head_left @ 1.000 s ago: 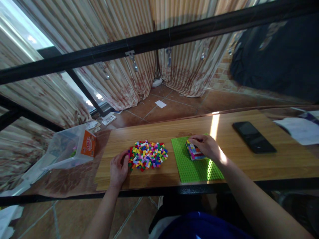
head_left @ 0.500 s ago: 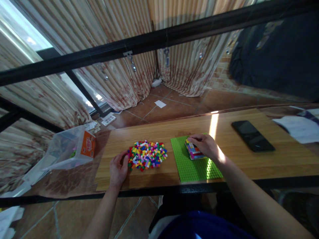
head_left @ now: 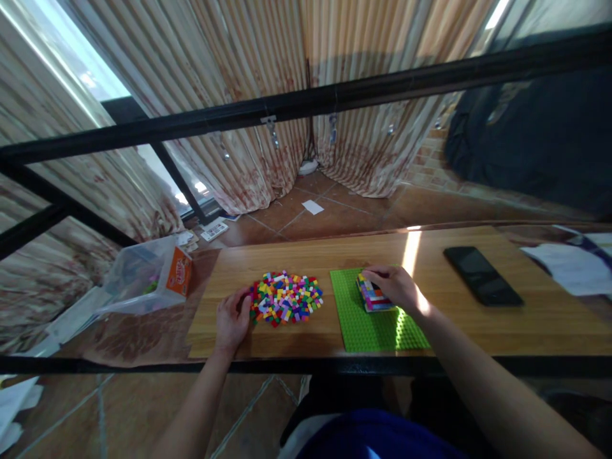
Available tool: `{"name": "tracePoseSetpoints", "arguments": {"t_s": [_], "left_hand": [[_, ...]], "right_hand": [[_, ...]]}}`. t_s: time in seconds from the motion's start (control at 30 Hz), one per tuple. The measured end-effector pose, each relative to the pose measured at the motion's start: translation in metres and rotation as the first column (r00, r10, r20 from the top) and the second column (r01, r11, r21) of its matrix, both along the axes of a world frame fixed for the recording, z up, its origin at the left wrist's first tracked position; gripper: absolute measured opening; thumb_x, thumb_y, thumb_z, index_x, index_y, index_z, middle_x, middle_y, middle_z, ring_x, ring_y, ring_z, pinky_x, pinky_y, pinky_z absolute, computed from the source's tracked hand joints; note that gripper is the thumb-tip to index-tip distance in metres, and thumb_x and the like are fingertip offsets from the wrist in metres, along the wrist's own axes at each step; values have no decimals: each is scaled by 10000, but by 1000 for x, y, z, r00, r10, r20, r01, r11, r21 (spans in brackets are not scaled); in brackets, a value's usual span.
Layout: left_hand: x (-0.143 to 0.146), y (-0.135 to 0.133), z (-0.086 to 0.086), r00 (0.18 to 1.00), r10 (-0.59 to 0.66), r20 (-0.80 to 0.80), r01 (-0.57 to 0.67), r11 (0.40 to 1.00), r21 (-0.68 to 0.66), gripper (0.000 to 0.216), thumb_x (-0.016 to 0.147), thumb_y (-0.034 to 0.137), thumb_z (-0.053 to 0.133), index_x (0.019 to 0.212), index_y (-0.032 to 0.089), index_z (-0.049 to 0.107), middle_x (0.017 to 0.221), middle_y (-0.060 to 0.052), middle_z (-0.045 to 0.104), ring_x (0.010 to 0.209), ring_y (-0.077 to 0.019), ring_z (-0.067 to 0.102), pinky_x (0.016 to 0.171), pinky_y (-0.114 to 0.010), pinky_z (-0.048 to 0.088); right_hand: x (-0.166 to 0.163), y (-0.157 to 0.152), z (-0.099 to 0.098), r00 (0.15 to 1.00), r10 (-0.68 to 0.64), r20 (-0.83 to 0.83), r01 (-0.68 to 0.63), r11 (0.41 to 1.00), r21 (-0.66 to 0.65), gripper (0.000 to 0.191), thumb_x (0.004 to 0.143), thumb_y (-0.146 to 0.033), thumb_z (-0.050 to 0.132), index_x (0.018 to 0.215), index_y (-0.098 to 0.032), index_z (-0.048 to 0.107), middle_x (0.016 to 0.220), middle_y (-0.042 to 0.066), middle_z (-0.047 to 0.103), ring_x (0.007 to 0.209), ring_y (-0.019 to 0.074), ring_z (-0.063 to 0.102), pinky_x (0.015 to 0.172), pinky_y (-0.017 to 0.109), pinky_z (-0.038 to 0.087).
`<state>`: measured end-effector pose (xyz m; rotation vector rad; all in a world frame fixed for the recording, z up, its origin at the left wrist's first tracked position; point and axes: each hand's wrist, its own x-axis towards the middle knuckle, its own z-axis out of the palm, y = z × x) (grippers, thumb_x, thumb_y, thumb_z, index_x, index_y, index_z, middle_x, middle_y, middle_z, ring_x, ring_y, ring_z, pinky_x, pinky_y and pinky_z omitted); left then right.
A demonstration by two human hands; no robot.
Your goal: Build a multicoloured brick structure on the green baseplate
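Small toy building bricks in many colours form a loose pile (head_left: 287, 299) on the wooden table. At the pile's left edge rests my left hand (head_left: 233, 319), its fingers loosely curved and thumb apart, with the fingertips by the outer bricks. A low block of joined bricks (head_left: 370, 301) stands on a green studded baseplate (head_left: 351, 328), with several colours in its walls and top. My right hand (head_left: 394, 285) lies over the block's far right part. Its thumb and fingers are pressed together at the top far edge, hiding anything small between them.
A black phone (head_left: 482, 275) lies on the right of the table (head_left: 306, 255). Off the left end stands a clear plastic box (head_left: 138, 280) with an orange label. White papers (head_left: 568, 264) lie at the far right. A black metal bar (head_left: 306, 102) crosses beyond the table.
The camera view has tilted and shifted slightly. My right hand stays over the brick block with only a small shift of the fingers. My left hand remains beside the pile.
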<state>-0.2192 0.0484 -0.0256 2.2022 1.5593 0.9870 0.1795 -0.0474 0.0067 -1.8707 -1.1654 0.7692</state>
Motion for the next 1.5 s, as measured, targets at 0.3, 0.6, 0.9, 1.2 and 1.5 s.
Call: {"name": "tracePoseSetpoints", "arguments": {"t_s": [0.3,0.6,0.9,1.2,1.5], "left_hand": [[1,0,-1,1000,14,4,-14,1000,5,351,923,416,472,1093,199,690,1065,-84,730,1012,-259,651,956,-427,493],[2,-2,0,1000,28,0,-28,1000,-2,343,919,414,477,1083,199,688,1043,-83,734,994,-256,660,951,-420,491],[7,-6,3,999,44,-11,-44,998,-34,304,929,366,482,1084,208,691,1055,-65,734,999,-237,652,964,-402,476],[10,-11,4,997,72,-31,-74,995,-74,274,935,287,483,1116,219,676,1086,-56,727,1057,-231,637,1002,-401,448],[11,-15,5,994,70,-82,-78,992,-101,291,949,265,478,1180,216,647,1132,-49,710,1088,-218,602,1030,-389,398]], "right_hand": [[5,0,0,988,-42,-148,40,999,-19,516,775,-620,568,913,-165,766,657,39,707,579,174,640,501,256,481],[-2,-3,6,993,-75,-88,73,997,-25,437,735,-563,623,828,-165,777,687,42,719,562,158,610,508,259,465],[4,-4,6,1000,11,20,-10,998,-67,539,800,-617,537,973,-161,766,753,51,736,650,193,660,592,305,511],[2,-2,9,954,80,290,-55,994,-94,507,753,-654,561,866,-213,786,689,59,728,623,243,671,575,375,523],[14,1,-2,981,62,183,-33,987,-158,477,705,-677,608,853,-259,784,744,71,747,678,304,701,614,463,559]]}}
